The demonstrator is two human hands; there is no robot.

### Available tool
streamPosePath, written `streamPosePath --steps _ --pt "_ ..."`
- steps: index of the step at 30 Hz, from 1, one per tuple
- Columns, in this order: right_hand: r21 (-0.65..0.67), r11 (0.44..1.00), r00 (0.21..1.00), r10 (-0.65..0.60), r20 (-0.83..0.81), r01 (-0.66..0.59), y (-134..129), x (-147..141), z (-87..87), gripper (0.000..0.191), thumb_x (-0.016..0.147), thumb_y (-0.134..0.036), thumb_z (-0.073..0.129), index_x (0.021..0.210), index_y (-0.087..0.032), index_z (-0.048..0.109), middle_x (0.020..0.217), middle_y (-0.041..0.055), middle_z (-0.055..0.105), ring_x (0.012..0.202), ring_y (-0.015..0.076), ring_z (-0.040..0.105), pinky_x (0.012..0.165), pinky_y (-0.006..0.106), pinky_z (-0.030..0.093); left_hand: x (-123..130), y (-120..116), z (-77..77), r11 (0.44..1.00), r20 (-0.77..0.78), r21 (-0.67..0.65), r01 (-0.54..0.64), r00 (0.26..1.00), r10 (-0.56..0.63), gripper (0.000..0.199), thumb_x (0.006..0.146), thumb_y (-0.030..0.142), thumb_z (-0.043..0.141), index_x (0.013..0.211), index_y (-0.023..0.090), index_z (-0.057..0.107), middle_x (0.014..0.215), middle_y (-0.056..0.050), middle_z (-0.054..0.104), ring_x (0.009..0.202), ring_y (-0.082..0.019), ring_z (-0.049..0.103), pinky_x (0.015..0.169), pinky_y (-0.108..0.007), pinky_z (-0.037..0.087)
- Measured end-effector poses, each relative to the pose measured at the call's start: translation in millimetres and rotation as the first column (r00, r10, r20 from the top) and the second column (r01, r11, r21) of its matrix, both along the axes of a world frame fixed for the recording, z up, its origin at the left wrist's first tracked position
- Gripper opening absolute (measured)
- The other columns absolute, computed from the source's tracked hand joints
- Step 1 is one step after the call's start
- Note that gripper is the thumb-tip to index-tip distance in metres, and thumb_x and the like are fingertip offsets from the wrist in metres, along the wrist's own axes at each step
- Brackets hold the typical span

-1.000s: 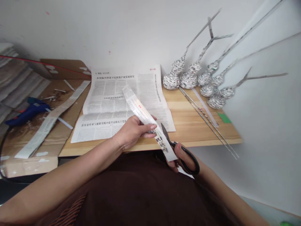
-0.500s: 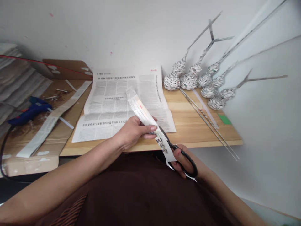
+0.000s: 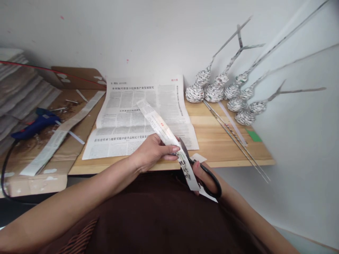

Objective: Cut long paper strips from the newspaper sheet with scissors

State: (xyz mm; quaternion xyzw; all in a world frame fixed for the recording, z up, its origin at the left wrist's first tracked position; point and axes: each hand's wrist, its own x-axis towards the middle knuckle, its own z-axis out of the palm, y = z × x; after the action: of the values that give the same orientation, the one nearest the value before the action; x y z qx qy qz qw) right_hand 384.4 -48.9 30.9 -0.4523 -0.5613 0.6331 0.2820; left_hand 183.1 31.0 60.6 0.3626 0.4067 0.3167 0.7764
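Note:
My left hand [image 3: 156, 150] pinches a long newspaper strip [image 3: 162, 123] between thumb and fingers, above the table's front edge. The strip slants from upper left down toward my lap, its printed picture near the lower end. My right hand [image 3: 205, 176] is closed round the handles of black scissors [image 3: 215, 181]. Their blades point up and left, right beside the strip's edge; whether they are biting into it I cannot tell. Other white paper pieces [image 3: 198, 157] show near my right hand. Behind the strip, an opened newspaper [image 3: 119, 121] lies on the wooden table [image 3: 212, 137].
On cardboard [image 3: 59, 178] at left lie a blue glue gun [image 3: 37, 123] and another paper strip [image 3: 57, 137], near a paper stack [image 3: 16, 91]. At right stand several woven paper gourds [image 3: 195, 92], thin paper rods [image 3: 233, 137] and a green piece [image 3: 253, 134].
The strip's lower end has swung down and its far end has shifted left. My right hand has moved slightly up and left with the scissors. White paper now shows above and below it.

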Motion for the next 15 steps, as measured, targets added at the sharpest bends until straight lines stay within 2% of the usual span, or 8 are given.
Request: streamPosePath --steps 10,13,15 --pt "-0.002 1.0 0.997 0.003 0.078 -0.003 -4.3 -0.3 5.9 0.078 0.087 -0.089 0.03 0.049 -0.023 0.049 0.033 -0.0001 0.044 0.03 0.0117 0.041 0.035 0.027 0.026 1.6 0.1 -2.5 1.0 0.017 0.016 -0.006 1.0 0.006 0.027 0.065 0.013 0.09 0.088 0.015 0.075 0.082 -0.004 0.076 0.076 -0.016 0.074 0.069 -0.026 0.063" --pt "0.001 1.0 0.995 0.031 0.095 -0.031 -3.1 4.8 4.8 0.08 0.089 -0.086 0.031 0.041 -0.023 0.045 0.032 0.0014 0.043 0.029 0.0111 0.04 0.036 0.027 0.026 0.4 1.0 -2.7 1.0 0.016 0.01 -0.007 1.0 0.007 0.032 0.066 0.011 0.089 0.094 0.015 0.075 0.082 -0.003 0.076 0.077 -0.016 0.074 0.067 -0.025 0.063" --pt "0.001 0.999 0.995 0.051 0.09 -0.051 -2.5 10.2 4.5 0.08 0.09 -0.085 0.032 0.043 -0.023 0.048 0.032 0.0008 0.042 0.03 0.0115 0.041 0.036 0.027 0.026 -3.3 4.4 -2.3 1.0 0.017 0.016 -0.006 1.0 0.006 0.036 0.067 0.012 0.09 0.099 0.016 0.074 0.083 -0.004 0.076 0.077 -0.017 0.074 0.064 -0.023 0.063"
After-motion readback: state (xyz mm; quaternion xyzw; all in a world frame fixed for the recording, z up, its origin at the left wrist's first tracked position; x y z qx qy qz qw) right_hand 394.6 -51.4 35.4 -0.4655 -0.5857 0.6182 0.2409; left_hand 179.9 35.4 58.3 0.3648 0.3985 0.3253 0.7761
